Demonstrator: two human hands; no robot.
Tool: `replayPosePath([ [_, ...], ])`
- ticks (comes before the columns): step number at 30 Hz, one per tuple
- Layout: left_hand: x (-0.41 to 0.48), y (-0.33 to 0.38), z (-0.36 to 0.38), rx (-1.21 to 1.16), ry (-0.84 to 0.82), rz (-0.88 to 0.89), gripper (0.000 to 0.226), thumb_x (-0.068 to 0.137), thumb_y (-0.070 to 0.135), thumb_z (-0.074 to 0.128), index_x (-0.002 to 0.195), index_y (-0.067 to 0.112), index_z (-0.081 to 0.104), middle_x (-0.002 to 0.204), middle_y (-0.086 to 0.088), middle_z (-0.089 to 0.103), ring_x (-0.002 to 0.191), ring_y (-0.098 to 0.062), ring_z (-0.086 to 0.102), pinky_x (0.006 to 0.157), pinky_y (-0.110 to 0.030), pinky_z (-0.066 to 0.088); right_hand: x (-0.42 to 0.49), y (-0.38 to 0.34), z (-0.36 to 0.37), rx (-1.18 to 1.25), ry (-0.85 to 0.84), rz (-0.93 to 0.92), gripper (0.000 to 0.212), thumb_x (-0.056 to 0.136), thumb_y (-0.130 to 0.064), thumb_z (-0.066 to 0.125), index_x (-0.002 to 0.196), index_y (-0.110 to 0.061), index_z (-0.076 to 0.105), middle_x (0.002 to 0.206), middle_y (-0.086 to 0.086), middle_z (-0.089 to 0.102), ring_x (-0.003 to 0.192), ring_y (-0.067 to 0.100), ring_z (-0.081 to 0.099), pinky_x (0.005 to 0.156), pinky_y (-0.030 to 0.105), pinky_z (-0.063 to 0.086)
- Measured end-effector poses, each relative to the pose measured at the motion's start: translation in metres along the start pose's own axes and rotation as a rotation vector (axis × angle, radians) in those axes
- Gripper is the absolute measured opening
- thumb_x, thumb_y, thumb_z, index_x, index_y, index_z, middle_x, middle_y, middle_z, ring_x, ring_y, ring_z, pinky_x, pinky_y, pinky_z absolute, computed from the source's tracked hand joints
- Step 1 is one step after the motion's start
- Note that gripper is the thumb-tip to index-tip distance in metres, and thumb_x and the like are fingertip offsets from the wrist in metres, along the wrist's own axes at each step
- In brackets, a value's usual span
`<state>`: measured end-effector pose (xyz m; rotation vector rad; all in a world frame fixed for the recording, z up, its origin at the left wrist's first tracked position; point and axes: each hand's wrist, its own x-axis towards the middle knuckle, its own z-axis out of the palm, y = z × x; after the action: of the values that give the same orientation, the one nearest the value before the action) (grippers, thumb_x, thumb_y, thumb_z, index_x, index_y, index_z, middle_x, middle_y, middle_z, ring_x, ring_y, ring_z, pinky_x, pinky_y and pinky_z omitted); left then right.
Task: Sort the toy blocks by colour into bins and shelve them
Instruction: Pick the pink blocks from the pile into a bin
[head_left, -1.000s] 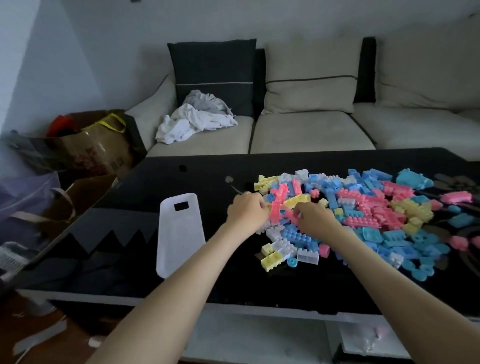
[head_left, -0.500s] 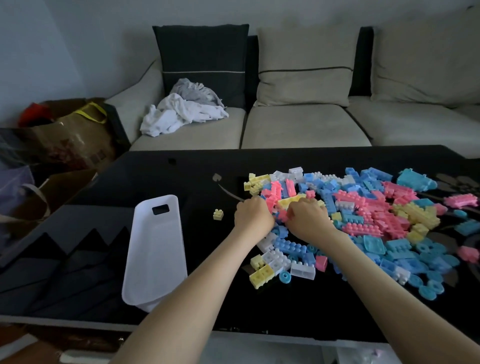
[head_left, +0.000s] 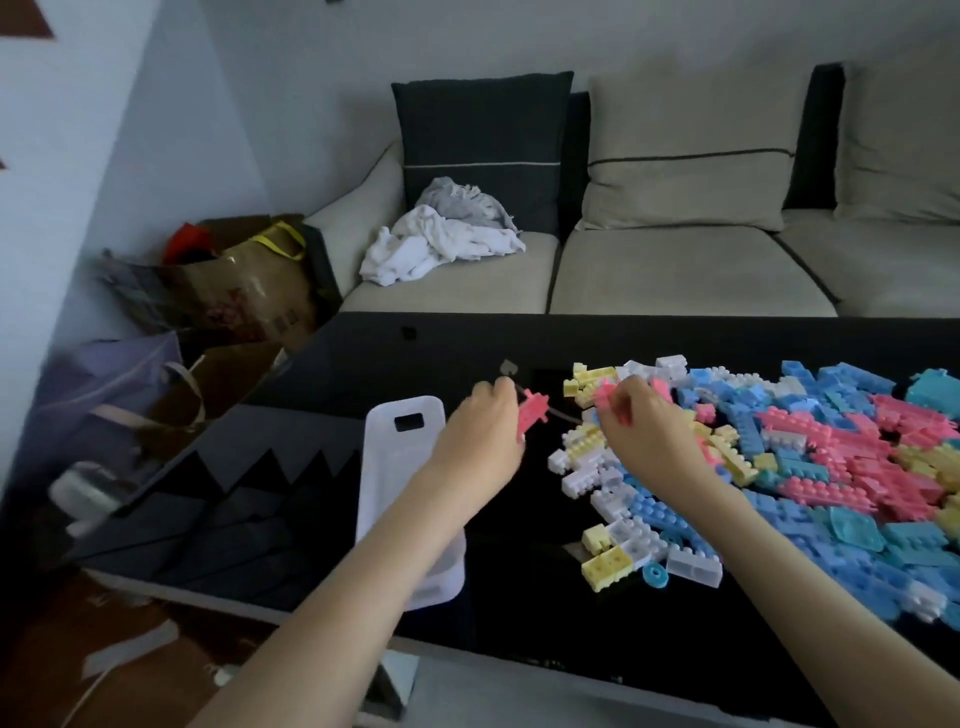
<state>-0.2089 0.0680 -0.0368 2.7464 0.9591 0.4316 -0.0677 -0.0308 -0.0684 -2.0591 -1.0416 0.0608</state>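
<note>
A heap of pink, blue, yellow and white toy blocks (head_left: 789, 452) covers the right half of the black table (head_left: 519, 597). My left hand (head_left: 480, 441) grips a pink block (head_left: 531, 415) and is lifted just left of the heap, beside the far end of a white plastic bin (head_left: 400, 467). At the heap's left edge my right hand (head_left: 647, 431) pinches small pink blocks (head_left: 605, 393). My left forearm hides the bin's near right part.
A beige sofa (head_left: 675, 275) with dark and beige cushions and a pile of white cloth (head_left: 441, 244) stands behind the table. Bags (head_left: 218, 291) sit on the floor at the left. A yellow block (head_left: 608, 564) and a blue ring (head_left: 653, 574) lie near the table's front.
Both hands rose out of the heap holding pink blocks. My left hand moved left toward the white bin. The view swung left.
</note>
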Motion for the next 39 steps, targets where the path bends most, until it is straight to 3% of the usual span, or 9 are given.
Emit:
replayPosePath([
  [3, -0.018, -0.042, -0.036, 0.143, 0.034, -0.068, 0.027, 0.092, 0.016, 0.057, 0.117, 0.011, 0.047, 0.115, -0.008, 0.051, 0.101, -0.023, 0.055, 0.078, -0.032, 0.046, -0.013, -0.047, 0.023, 0.176, -0.088, -0.013, 0.019, 0.096, -0.031, 0.049, 0.089, -0.014, 0.052, 0.075, 0.0, 0.058, 0.061, 0.006, 0.051, 0.05, 0.013, 0.036],
  [7, -0.044, -0.08, -0.043, 0.288, -0.133, -0.202, 0.026, 0.094, 0.018, 0.053, 0.118, 0.011, 0.049, 0.118, -0.008, 0.054, 0.105, -0.024, 0.054, 0.083, -0.033, 0.049, -0.038, -0.093, 0.061, 0.347, -0.269, -0.113, 0.018, 0.094, -0.035, 0.051, 0.094, -0.018, 0.056, 0.087, 0.002, 0.064, 0.077, 0.007, 0.059, 0.067, 0.021, 0.048],
  [12, -0.056, -0.084, -0.032, 0.41, -0.41, -0.195, 0.028, 0.094, 0.018, 0.043, 0.121, 0.016, 0.048, 0.121, -0.007, 0.05, 0.115, -0.028, 0.04, 0.09, -0.037, 0.036, -0.051, -0.097, 0.092, -0.179, -0.329, -0.36, 0.033, 0.096, -0.045, 0.04, 0.111, -0.021, 0.057, 0.113, -0.006, 0.055, 0.112, 0.015, 0.042, 0.096, 0.031, 0.022],
  [15, -0.043, -0.067, -0.042, 0.611, -0.446, -0.106, 0.04, 0.089, 0.007, 0.04, 0.126, 0.02, 0.046, 0.129, -0.006, 0.041, 0.124, -0.028, 0.031, 0.096, -0.04, 0.027, -0.043, -0.08, 0.071, -0.146, -0.224, -0.403, 0.035, 0.096, -0.042, 0.041, 0.126, -0.027, 0.05, 0.125, -0.006, 0.043, 0.118, 0.014, 0.035, 0.099, 0.033, 0.022],
  [19, -0.012, -0.023, -0.029, 0.539, -0.27, 0.065, 0.039, 0.09, 0.006, 0.043, 0.124, 0.025, 0.047, 0.125, 0.0, 0.045, 0.119, -0.024, 0.036, 0.087, -0.036, 0.027, -0.019, -0.034, 0.03, -0.17, -0.166, -0.239, 0.039, 0.097, -0.035, 0.044, 0.134, -0.024, 0.042, 0.132, -0.002, 0.041, 0.124, 0.019, 0.034, 0.103, 0.038, 0.028],
  [23, 0.025, 0.025, 0.015, 0.267, -0.4, 0.187, 0.046, 0.096, 0.021, 0.04, 0.138, 0.039, 0.037, 0.136, 0.003, 0.048, 0.124, -0.023, 0.037, 0.089, -0.039, 0.024, 0.0, 0.03, -0.011, -0.417, -0.164, 0.045, 0.048, 0.095, -0.026, 0.045, 0.138, -0.01, 0.033, 0.139, 0.01, 0.039, 0.129, 0.031, 0.034, 0.103, 0.042, 0.033],
  [26, 0.055, 0.05, 0.044, 0.186, -0.373, 0.191, 0.055, 0.098, 0.015, 0.039, 0.146, 0.04, 0.027, 0.147, 0.001, 0.039, 0.13, -0.024, 0.035, 0.099, -0.042, 0.024, 0.007, 0.063, -0.034, -0.572, -0.26, 0.222, 0.045, 0.093, -0.027, 0.048, 0.134, -0.01, 0.037, 0.137, 0.011, 0.04, 0.128, 0.032, 0.035, 0.101, 0.045, 0.034],
  [30, 0.083, 0.07, 0.068, 0.152, -0.298, 0.166, 0.054, 0.095, 0.009, 0.04, 0.143, 0.034, 0.035, 0.142, -0.002, 0.044, 0.128, -0.026, 0.039, 0.103, -0.045, 0.022, 0.011, 0.087, -0.045, -0.649, -0.418, 0.077, 0.03, 0.091, -0.022, 0.053, 0.12, -0.016, 0.048, 0.129, 0.007, 0.042, 0.121, 0.029, 0.041, 0.099, 0.045, 0.041],
  [39, 0.099, 0.085, 0.106, 0.268, -0.078, 0.238, 0.018, 0.095, 0.02, 0.046, 0.104, 0.026, 0.061, 0.114, -0.001, 0.058, 0.12, -0.026, 0.043, 0.103, -0.045, 0.023, 0.014, 0.098, -0.065, -0.356, -0.162, 0.034, 0.015, 0.095, -0.01, 0.043, 0.101, -0.011, 0.057, 0.101, 0.002, 0.058, 0.081, 0.013, 0.058, 0.072, 0.025, 0.052],
])
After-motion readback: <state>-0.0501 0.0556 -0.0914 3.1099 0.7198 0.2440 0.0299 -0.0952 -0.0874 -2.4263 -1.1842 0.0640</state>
